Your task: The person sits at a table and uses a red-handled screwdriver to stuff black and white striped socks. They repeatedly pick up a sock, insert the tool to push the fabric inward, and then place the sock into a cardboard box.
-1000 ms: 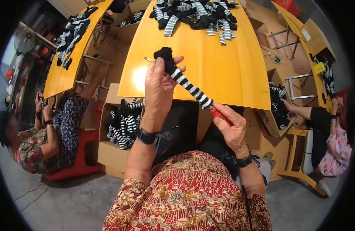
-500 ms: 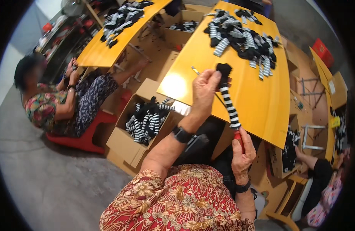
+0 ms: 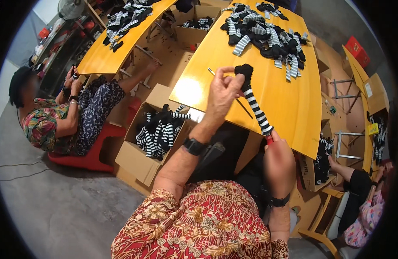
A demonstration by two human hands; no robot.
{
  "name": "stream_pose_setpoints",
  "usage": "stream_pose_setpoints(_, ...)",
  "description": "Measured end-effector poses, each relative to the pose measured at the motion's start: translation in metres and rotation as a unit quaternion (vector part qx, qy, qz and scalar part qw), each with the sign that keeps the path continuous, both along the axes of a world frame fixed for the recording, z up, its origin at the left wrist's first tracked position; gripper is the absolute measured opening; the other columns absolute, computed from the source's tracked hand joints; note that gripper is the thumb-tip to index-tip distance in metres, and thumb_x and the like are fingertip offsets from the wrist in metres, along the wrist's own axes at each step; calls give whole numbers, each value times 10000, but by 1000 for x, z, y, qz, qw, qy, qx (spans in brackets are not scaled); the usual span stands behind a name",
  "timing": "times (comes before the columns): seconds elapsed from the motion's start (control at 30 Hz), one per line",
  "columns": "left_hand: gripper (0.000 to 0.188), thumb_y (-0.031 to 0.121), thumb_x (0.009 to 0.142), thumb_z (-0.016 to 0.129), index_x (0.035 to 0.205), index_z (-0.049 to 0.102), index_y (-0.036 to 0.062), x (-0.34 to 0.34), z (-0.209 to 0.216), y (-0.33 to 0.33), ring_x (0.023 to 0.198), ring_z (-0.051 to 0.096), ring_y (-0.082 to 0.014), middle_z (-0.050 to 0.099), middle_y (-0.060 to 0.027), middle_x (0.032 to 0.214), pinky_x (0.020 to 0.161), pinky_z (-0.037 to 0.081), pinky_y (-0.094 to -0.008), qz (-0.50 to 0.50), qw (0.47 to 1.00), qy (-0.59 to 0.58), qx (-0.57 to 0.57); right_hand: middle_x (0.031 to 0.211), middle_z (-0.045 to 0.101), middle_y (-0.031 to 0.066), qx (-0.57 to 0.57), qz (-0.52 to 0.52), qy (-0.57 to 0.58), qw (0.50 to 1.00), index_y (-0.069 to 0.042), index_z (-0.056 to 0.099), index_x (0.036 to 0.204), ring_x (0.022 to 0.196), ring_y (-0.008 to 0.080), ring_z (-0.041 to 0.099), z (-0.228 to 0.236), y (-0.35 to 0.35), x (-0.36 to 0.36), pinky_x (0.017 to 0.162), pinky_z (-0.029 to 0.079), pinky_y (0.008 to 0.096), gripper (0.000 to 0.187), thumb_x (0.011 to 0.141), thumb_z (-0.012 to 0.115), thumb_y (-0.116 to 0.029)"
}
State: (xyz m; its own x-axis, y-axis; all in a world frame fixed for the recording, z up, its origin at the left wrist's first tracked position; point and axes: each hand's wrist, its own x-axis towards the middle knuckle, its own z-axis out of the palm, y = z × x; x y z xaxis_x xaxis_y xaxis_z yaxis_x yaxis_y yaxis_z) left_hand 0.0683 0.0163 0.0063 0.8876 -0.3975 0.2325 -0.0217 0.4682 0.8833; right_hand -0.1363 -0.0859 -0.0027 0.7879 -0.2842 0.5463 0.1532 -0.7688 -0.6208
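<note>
A black-and-white striped sock (image 3: 259,114) with a black end stretches between my two hands over the near edge of the yellow table. My left hand (image 3: 222,93) pinches it by the black end, forefinger bent and thumb against the fabric. At its lower, striped end the sock meets a red handle (image 3: 269,138); whatever part of that tool lies inside the sock is hidden. My right hand (image 3: 280,166), partly smeared, is closed around the red handle. A thin dark rod (image 3: 244,108) lies on the table beside my left hand.
A heap of striped and black socks (image 3: 266,36) covers the far part of the yellow table (image 3: 294,121). Left of me stands an open cardboard box (image 3: 136,166) of socks. One co-worker sits at a second table (image 3: 99,56); another person's limbs (image 3: 348,170) show at right.
The whole view has shifted slightly. My right hand has moved a little to the right with the red handle, and the sock still spans both hands.
</note>
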Motion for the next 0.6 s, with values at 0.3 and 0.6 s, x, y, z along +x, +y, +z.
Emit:
stream_pose_setpoints(0.3,218,207,922,622,833,624,7,16,-3,19,666,578,-56,611,8,714,604,473,-201,-50,992,-26,112,836,555,155,38,38,37,998,25,553,1216,722,290,563,-1,2,-5,653,457,334,381,837,587,16)
stream_pose_setpoints(0.6,199,180,915,640,792,597,29,12,-12,16,565,524,-60,578,4,660,535,424,-197,0,992,-51,112,766,520,101,100,4,25,995,57,575,1200,652,186,501,-7,11,-7,605,429,292,352,850,593,26)
